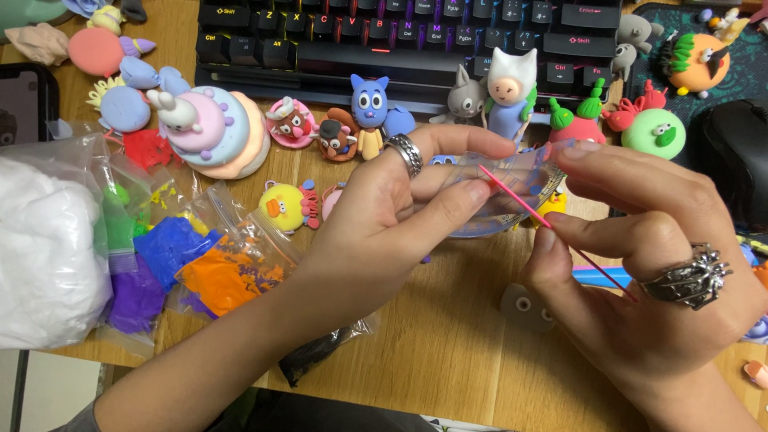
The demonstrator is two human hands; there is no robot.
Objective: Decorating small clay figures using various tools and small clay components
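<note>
My left hand (pixel 400 212), with a silver ring on one finger, grips a clear plastic sheet or bag (pixel 512 188) between thumb and fingers above the wooden desk (pixel 448 336). My right hand (pixel 648 264), wearing a large ornate silver ring, pinches a thin pink stick tool (pixel 552 228). The stick's tip touches the plastic near my left thumb. Both hands meet at the middle of the view.
Small clay figures line the desk edge: a blue cat (pixel 370 108), a white-hooded figure (pixel 510 92), a green ball (pixel 654 132), a yellow bird (pixel 284 206). Bags of orange (pixel 228 276), blue and purple clay and a white clay mass (pixel 40 256) lie left. A black keyboard (pixel 400 36) sits behind.
</note>
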